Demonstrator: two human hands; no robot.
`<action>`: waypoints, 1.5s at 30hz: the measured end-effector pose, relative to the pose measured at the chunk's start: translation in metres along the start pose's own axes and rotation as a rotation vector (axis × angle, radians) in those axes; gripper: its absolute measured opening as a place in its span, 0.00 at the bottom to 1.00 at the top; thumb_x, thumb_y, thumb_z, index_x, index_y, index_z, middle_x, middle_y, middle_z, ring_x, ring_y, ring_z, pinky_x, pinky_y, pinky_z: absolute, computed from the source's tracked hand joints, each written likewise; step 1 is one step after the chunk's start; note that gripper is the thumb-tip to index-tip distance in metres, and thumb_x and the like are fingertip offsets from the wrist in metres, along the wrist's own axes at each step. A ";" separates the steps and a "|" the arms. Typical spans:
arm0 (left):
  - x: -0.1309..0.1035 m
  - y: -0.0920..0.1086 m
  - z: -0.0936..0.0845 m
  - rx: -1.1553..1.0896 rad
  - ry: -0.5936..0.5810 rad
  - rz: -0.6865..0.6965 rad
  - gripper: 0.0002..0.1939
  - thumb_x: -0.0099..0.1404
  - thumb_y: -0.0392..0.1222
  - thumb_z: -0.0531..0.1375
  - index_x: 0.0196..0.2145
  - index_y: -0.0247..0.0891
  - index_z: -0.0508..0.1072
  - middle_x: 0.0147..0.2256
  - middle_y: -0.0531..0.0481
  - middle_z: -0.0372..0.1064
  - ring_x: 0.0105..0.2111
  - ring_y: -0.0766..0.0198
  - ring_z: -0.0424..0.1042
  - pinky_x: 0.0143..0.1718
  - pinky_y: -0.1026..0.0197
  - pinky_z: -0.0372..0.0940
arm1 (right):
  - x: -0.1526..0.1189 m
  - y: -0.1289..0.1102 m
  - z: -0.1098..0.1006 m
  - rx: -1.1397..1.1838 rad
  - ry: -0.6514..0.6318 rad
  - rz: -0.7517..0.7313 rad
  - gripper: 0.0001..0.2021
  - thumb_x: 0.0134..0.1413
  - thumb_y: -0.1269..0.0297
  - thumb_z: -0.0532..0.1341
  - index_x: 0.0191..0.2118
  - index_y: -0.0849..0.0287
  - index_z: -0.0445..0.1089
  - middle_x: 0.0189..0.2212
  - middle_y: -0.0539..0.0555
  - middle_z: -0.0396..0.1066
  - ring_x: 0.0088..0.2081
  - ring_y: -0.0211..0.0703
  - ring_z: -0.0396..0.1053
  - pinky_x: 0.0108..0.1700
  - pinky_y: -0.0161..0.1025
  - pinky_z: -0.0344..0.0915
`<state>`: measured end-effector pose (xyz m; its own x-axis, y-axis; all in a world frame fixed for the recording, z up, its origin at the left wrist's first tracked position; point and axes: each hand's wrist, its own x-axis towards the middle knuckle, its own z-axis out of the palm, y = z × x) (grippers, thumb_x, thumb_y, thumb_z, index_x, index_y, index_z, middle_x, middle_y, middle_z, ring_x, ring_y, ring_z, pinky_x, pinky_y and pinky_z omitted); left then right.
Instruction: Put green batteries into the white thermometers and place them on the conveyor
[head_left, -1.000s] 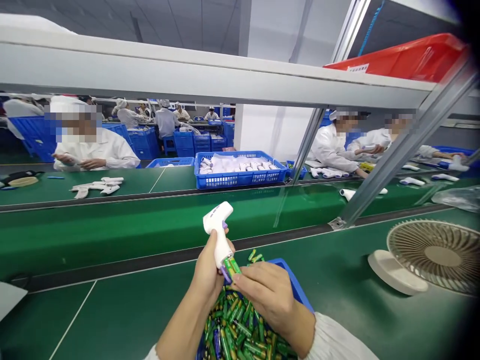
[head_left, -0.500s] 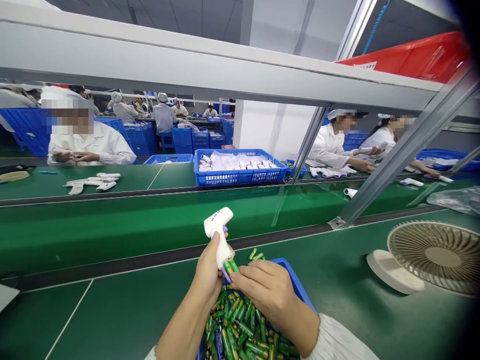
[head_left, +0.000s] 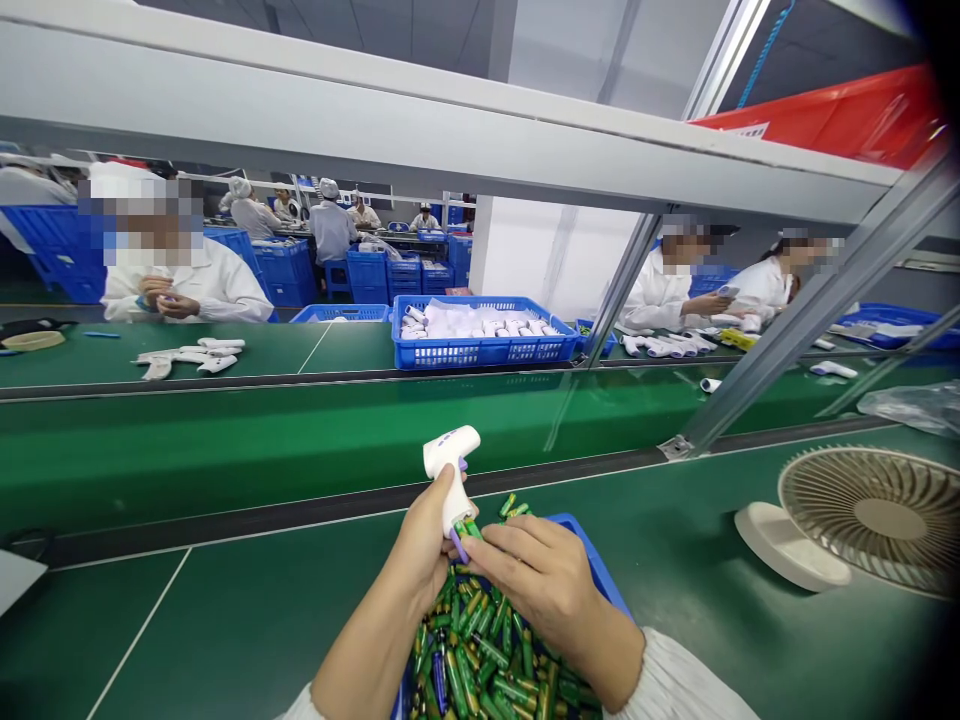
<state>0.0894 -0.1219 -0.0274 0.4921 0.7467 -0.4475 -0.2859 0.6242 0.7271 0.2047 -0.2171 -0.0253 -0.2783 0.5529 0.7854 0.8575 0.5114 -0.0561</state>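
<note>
White infrared thermometer, clasped in left hand; green batteries at its grip, pinched by right hand.

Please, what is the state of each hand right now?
Left hand: closed around the handle of the white thermometer gun.
Right hand: fingers closed on green batteries at the handle's open end.

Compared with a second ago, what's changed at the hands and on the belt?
The batteries stick out less from the white gun-shaped device, apparently pushed further in. The device sits slightly lower and further right in the view. On the green belt, a white piece has shifted right, toward the slanted post. Unchanged: left hand grips the device, right hand the batteries; nothing was let go.
</note>
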 end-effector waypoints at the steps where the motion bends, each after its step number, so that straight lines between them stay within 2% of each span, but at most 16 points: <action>1: -0.001 0.000 0.001 0.000 -0.013 -0.030 0.21 0.65 0.53 0.58 0.45 0.31 0.68 0.21 0.53 0.62 0.14 0.74 0.52 0.14 0.70 0.42 | 0.000 0.001 0.000 0.002 0.009 -0.004 0.09 0.60 0.75 0.61 0.46 0.61 0.72 0.33 0.55 0.76 0.31 0.41 0.71 0.30 0.38 0.68; 5: -0.003 0.000 0.002 -0.018 -0.084 -0.109 0.19 0.67 0.52 0.56 0.45 0.32 0.67 0.19 0.54 0.60 0.13 0.75 0.49 0.14 0.71 0.41 | -0.004 0.002 0.000 -0.005 0.049 -0.012 0.12 0.61 0.77 0.58 0.49 0.60 0.71 0.36 0.55 0.77 0.32 0.41 0.71 0.30 0.38 0.68; 10: 0.000 0.000 0.001 -0.075 -0.128 -0.158 0.18 0.67 0.52 0.55 0.44 0.33 0.66 0.20 0.54 0.61 0.12 0.76 0.46 0.13 0.71 0.40 | -0.011 0.001 -0.001 -0.044 -0.002 -0.050 0.14 0.62 0.77 0.57 0.52 0.61 0.70 0.41 0.56 0.76 0.37 0.43 0.71 0.35 0.40 0.70; 16: 0.001 0.002 0.002 -0.043 -0.114 -0.181 0.19 0.70 0.52 0.51 0.45 0.33 0.66 0.19 0.54 0.61 0.11 0.76 0.47 0.12 0.71 0.41 | -0.018 0.002 0.000 -0.074 0.001 -0.013 0.17 0.62 0.77 0.57 0.55 0.60 0.68 0.43 0.56 0.76 0.37 0.43 0.72 0.33 0.40 0.70; 20: -0.001 0.001 0.003 -0.046 -0.109 -0.184 0.19 0.70 0.52 0.51 0.46 0.32 0.66 0.20 0.53 0.62 0.11 0.76 0.46 0.12 0.71 0.41 | -0.016 0.001 0.001 0.003 0.007 -0.015 0.18 0.61 0.78 0.58 0.55 0.60 0.67 0.46 0.56 0.75 0.38 0.43 0.73 0.33 0.40 0.70; 22: 0.000 0.000 0.003 -0.065 -0.130 -0.209 0.20 0.69 0.53 0.52 0.46 0.32 0.67 0.19 0.53 0.61 0.12 0.76 0.46 0.12 0.71 0.41 | -0.012 0.000 0.002 0.048 0.057 0.013 0.18 0.60 0.78 0.60 0.54 0.58 0.68 0.44 0.55 0.76 0.37 0.43 0.73 0.34 0.40 0.70; 24: 0.000 -0.001 0.001 -0.089 -0.135 -0.226 0.20 0.68 0.54 0.53 0.45 0.32 0.68 0.18 0.56 0.56 0.12 0.76 0.46 0.12 0.71 0.41 | -0.007 -0.001 0.002 0.092 0.116 0.077 0.15 0.61 0.73 0.61 0.52 0.56 0.69 0.44 0.55 0.76 0.38 0.43 0.74 0.36 0.40 0.71; 25: 0.000 -0.001 0.000 -0.100 -0.138 -0.228 0.20 0.68 0.54 0.54 0.44 0.32 0.68 0.17 0.57 0.55 0.12 0.76 0.46 0.12 0.71 0.42 | -0.006 -0.001 0.002 0.121 0.131 0.113 0.13 0.63 0.68 0.60 0.53 0.56 0.68 0.45 0.57 0.76 0.40 0.45 0.74 0.37 0.42 0.71; 27: 0.001 -0.001 -0.001 -0.110 -0.148 -0.226 0.20 0.67 0.54 0.55 0.43 0.32 0.69 0.17 0.57 0.54 0.12 0.76 0.46 0.12 0.71 0.43 | -0.004 -0.001 0.002 0.192 0.126 0.180 0.19 0.65 0.56 0.57 0.57 0.58 0.65 0.48 0.61 0.73 0.46 0.50 0.72 0.42 0.46 0.71; 29: 0.001 -0.001 -0.002 -0.117 -0.169 -0.229 0.20 0.67 0.54 0.56 0.43 0.32 0.69 0.19 0.55 0.57 0.13 0.76 0.47 0.12 0.71 0.45 | -0.005 -0.001 0.004 0.262 0.080 0.233 0.24 0.66 0.49 0.53 0.59 0.59 0.62 0.50 0.63 0.71 0.50 0.53 0.70 0.45 0.49 0.70; 32: 0.001 -0.004 -0.002 -0.120 -0.193 -0.245 0.21 0.65 0.54 0.58 0.44 0.32 0.70 0.20 0.55 0.58 0.13 0.76 0.47 0.13 0.70 0.45 | -0.009 0.000 0.008 0.350 0.031 0.328 0.18 0.68 0.56 0.52 0.58 0.55 0.64 0.50 0.59 0.71 0.50 0.51 0.69 0.48 0.48 0.68; 34: 0.002 -0.007 -0.003 -0.112 -0.224 -0.245 0.21 0.65 0.55 0.58 0.44 0.33 0.70 0.20 0.55 0.57 0.14 0.76 0.48 0.13 0.70 0.46 | -0.012 0.001 0.011 0.388 0.045 0.425 0.13 0.67 0.62 0.54 0.54 0.53 0.67 0.48 0.56 0.72 0.49 0.49 0.69 0.49 0.46 0.68; 37: 0.001 -0.009 -0.002 -0.096 -0.262 -0.222 0.20 0.66 0.55 0.57 0.42 0.33 0.70 0.19 0.55 0.56 0.14 0.75 0.47 0.14 0.70 0.46 | -0.014 0.001 0.014 0.436 0.074 0.531 0.12 0.67 0.64 0.52 0.52 0.53 0.67 0.46 0.56 0.71 0.46 0.47 0.70 0.44 0.43 0.69; 40: -0.001 -0.008 -0.001 -0.070 -0.251 -0.198 0.20 0.66 0.55 0.56 0.41 0.33 0.69 0.20 0.54 0.59 0.14 0.75 0.47 0.13 0.70 0.45 | -0.015 0.000 0.015 0.466 0.071 0.498 0.18 0.64 0.52 0.55 0.55 0.54 0.64 0.47 0.59 0.69 0.46 0.50 0.69 0.39 0.43 0.69; 42: -0.001 -0.007 -0.001 -0.059 -0.220 -0.193 0.21 0.65 0.55 0.58 0.40 0.32 0.69 0.18 0.56 0.57 0.14 0.76 0.47 0.13 0.70 0.44 | -0.015 -0.001 0.017 0.455 0.074 0.459 0.22 0.59 0.48 0.60 0.54 0.54 0.65 0.48 0.59 0.68 0.47 0.52 0.68 0.41 0.44 0.68; 45: -0.001 -0.007 -0.001 -0.074 -0.223 -0.192 0.20 0.66 0.55 0.57 0.41 0.32 0.69 0.17 0.57 0.55 0.13 0.76 0.47 0.14 0.71 0.44 | -0.014 -0.001 0.021 0.439 0.099 0.483 0.12 0.61 0.60 0.61 0.50 0.53 0.68 0.44 0.56 0.70 0.44 0.48 0.69 0.41 0.42 0.68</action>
<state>0.0903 -0.1273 -0.0326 0.7091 0.5494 -0.4421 -0.2248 0.7703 0.5967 0.1992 -0.2115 -0.0491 0.1530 0.7350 0.6606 0.6144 0.4529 -0.6461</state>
